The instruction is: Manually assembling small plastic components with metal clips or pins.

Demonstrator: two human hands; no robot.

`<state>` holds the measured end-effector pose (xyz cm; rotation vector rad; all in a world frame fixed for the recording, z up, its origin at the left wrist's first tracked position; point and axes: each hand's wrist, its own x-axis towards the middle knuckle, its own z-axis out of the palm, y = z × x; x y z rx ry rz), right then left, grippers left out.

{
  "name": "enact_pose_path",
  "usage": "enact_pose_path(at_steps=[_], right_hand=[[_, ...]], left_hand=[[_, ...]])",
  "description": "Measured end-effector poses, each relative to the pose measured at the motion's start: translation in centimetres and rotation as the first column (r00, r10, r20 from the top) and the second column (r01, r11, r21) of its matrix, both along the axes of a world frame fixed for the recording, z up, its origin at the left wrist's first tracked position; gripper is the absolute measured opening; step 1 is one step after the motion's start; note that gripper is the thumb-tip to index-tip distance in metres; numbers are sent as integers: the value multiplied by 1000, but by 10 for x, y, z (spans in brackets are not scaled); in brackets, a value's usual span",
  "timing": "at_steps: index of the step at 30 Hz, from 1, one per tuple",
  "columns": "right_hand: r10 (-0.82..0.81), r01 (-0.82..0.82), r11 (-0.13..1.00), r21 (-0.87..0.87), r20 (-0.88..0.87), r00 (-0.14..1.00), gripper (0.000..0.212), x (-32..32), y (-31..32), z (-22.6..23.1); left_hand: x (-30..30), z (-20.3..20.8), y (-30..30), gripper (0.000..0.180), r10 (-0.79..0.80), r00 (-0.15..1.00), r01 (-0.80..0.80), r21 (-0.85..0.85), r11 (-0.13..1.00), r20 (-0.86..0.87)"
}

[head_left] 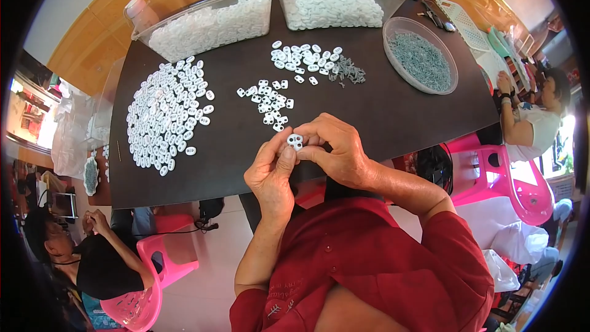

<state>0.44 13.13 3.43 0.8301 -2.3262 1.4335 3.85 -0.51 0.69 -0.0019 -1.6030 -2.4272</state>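
Between the fingertips of both hands, over the table's near edge, is a small white plastic piece with dark round holes (pixel 295 141). My left hand (pixel 271 175) pinches it from the left, thumb against its lower side. My right hand (pixel 337 149) is closed on it from the right, with thumb and forefinger at its edge. Just beyond my fingers lies a loose cluster of similar white pieces with holes (pixel 268 103). Farther back are a group of oval white pieces (pixel 302 56) and a small heap of grey screws (pixel 349 72).
A wide pile of oval white pieces (pixel 163 117) covers the table's left part. Two clear bins (pixel 212 32) (pixel 335 7) of white pieces stand at the back. A round tub (pixel 453 80) of screws is at right. People sit on pink chairs (pixel 161 258) (pixel 522 187) at both sides.
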Motion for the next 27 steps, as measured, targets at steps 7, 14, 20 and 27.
enact_pose_path(at_steps=[7,14,20,27], right_hand=[[-11,15,994,-107,38,999,25,4,-5,-3],[-28,20,992,-123,-62,998,27,2,-8,-5],[58,-58,990,-132,-2,998,26,2,-11,-3],[34,-17,984,-178,91,995,28,5,-13,-6]], left_hand=[[3,0,4,23,57,995,-65,-94,993,-86],[6,-1,8,22,141,978,-168,-186,968,-151],[5,-4,8,22,166,982,-168,-18,986,-85],[8,-3,10,25,166,982,-169,-20,985,-92]])
